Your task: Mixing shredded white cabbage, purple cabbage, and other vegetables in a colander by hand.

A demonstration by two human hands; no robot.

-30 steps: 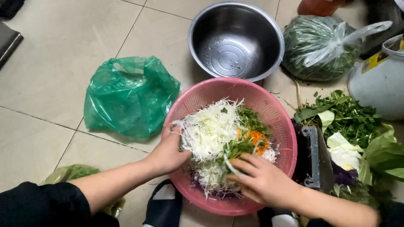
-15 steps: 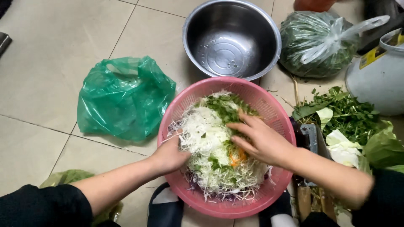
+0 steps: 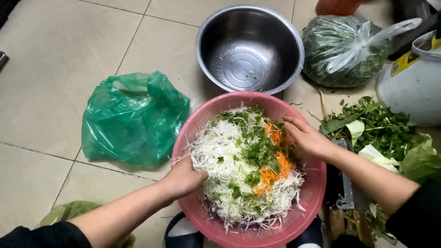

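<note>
Both hands in pink basket [image 3: 317, 183] w/ slaw [image 3: 243, 170]: left hand [image 3: 183, 177] cupped on it, right hand [image 3: 305, 138] half-open on it. Green bag [image 3: 133, 117] left of basket; clear knotted bag [image 3: 344, 50] upper right.

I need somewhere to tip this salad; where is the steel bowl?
The steel bowl sits on the tiled floor at top centre of the head view, just beyond the pink basket, with the clear bag of greens to its right.

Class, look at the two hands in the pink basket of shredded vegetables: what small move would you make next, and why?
Probably scoop both hands inward and fold. The carrot shreds and chopped herbs sit clumped on the right of the pink basket, while the shredded cabbage lies mostly plain on the left. The left hand and right hand already flank the pile.
</note>
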